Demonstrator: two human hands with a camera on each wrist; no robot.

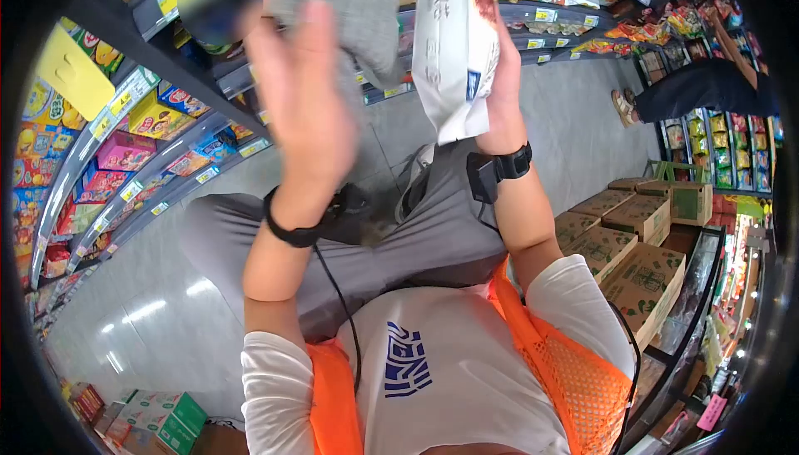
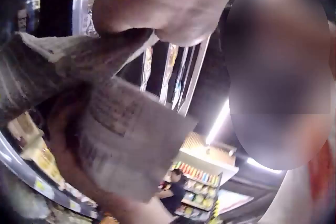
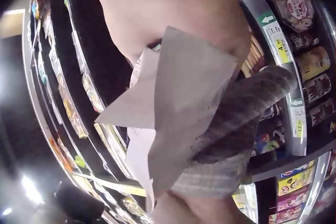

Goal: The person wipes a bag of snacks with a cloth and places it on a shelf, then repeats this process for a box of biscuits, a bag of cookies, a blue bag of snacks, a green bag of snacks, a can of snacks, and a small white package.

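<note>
- Right hand (image 1: 504,101) grips a white packet (image 1: 454,47), upright before the shelves.
- Left hand (image 1: 304,110) raised, blurred, at a grey cloth (image 1: 349,14); cannot tell if its fingers are curled round it.
- Cloth just left of packet in head view.
- Cardboard boxes (image 1: 645,276) stacked to the right; another person (image 1: 695,93) stands beyond them.

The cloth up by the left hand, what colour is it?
The cloth is grey; it shows best in the head view.
</note>
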